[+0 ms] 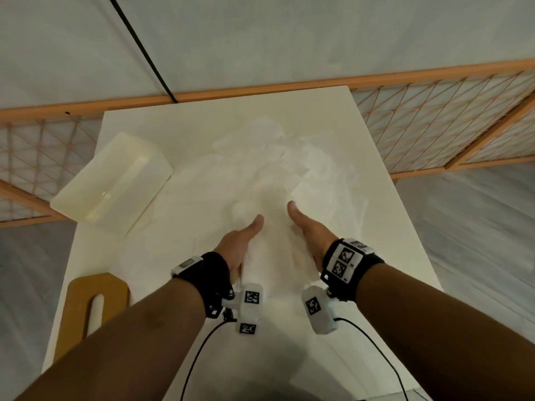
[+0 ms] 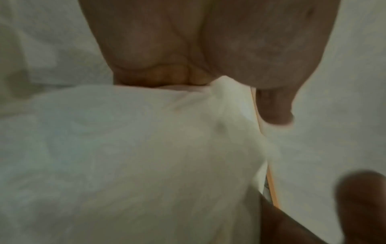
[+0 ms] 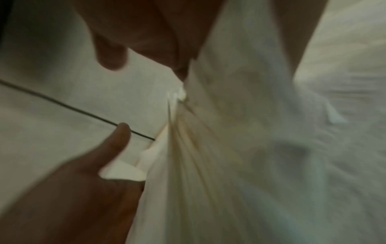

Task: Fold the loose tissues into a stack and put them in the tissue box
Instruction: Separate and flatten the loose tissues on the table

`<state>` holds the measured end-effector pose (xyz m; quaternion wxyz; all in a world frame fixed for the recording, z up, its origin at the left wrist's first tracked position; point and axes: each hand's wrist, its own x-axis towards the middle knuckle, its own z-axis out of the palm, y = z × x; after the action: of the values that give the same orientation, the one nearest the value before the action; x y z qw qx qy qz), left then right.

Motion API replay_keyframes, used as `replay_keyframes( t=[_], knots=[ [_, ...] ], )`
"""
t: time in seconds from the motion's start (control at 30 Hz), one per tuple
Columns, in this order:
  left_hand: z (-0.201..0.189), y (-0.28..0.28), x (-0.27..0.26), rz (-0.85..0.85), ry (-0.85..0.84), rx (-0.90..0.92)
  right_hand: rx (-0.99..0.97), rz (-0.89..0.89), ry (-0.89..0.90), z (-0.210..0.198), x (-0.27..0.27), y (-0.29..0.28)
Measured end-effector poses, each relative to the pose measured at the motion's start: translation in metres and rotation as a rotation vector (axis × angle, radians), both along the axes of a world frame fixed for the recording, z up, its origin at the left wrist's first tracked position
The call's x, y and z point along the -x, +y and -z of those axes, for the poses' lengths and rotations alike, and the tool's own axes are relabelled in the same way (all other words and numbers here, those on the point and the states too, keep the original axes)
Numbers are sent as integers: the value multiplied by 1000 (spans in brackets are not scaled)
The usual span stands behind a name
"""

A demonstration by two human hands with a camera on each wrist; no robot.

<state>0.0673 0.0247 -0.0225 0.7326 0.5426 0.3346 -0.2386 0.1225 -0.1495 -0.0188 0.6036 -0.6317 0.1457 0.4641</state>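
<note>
Both hands [image 1: 240, 244] [image 1: 309, 230] grip tissues [image 1: 272, 244], no txt legible

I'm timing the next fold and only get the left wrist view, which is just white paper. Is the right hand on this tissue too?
Observer: Yes. The head view shows the right hand gripping the tissue on the side opposite the left hand.
Operator: Where is the tissue box?
Observer: The tissue box lies open at the table's far left edge, apart from both hands.
Operator: Any more to fold?
Observer: A loose pile of tissues lies mid-table, beyond the hands.
</note>
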Motion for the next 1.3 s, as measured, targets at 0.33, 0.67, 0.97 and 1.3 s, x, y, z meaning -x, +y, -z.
replay_keyframes(
  t=[0.33, 0.67, 0.97, 1.3],
  knots=[
    [20, -3, 2, -27, 103, 177, 215, -22, -176, 33, -4, -4],
    [-9, 13, -16, 4, -372, -239, 239, -73, -589, -15, -18, 1],
    [-29, 18, -25, 25, -635, -562, 157, 59, -838, -25, -21, 8],
    [-12, 11, -32, 8, -643, -613, 117, 84, -918, -15, -24, 14]
  ],
)
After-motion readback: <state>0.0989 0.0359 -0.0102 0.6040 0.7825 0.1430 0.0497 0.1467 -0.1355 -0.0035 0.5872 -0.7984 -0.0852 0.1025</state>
